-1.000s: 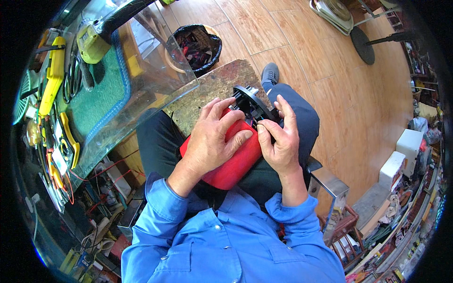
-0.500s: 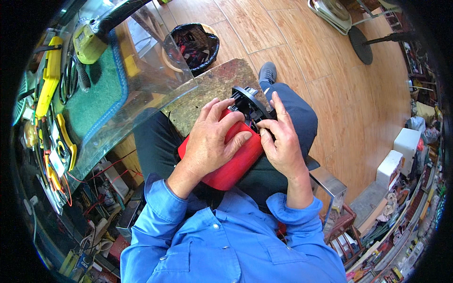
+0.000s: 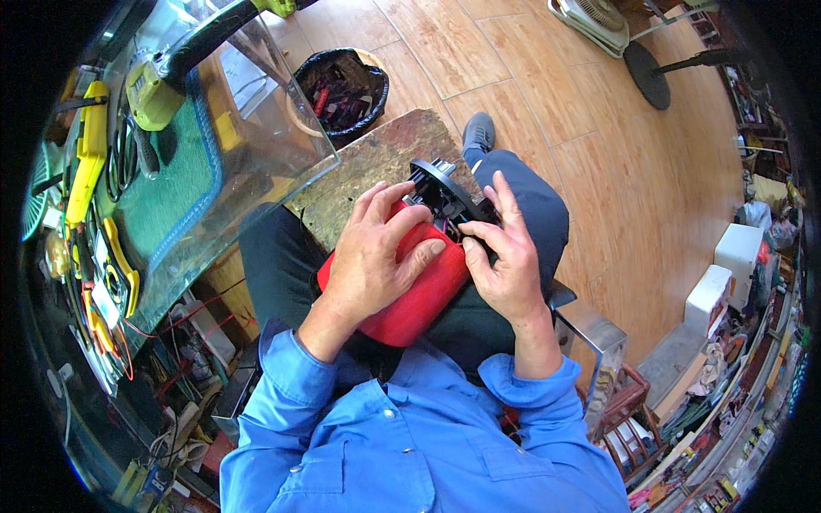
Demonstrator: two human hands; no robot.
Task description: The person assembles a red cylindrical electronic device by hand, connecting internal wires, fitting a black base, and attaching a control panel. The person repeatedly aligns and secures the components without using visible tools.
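A red rounded housing rests across my lap, its open end facing away from me. My left hand lies over its top and left side, gripping it, with the fingertips reaching the opening. Beyond that end a black round cap with metal prongs stands tilted, partly out of the housing. Thin wires show in the gap between cap and housing. At the right of this gap my right hand brings thumb and index finger close together at the rim; what they pinch is too small to make out. Its other fingers stretch upward.
A worn wooden board lies just beyond my knees. A glass-topped bench at left carries a green mat, a yellow-green power tool and pliers. A lined bin stands ahead. White boxes and clutter line the right.
My right thumb has moved slightly left, closer to the housing's rim. The left hand keeps its hold, and the whole view has shifted a little.
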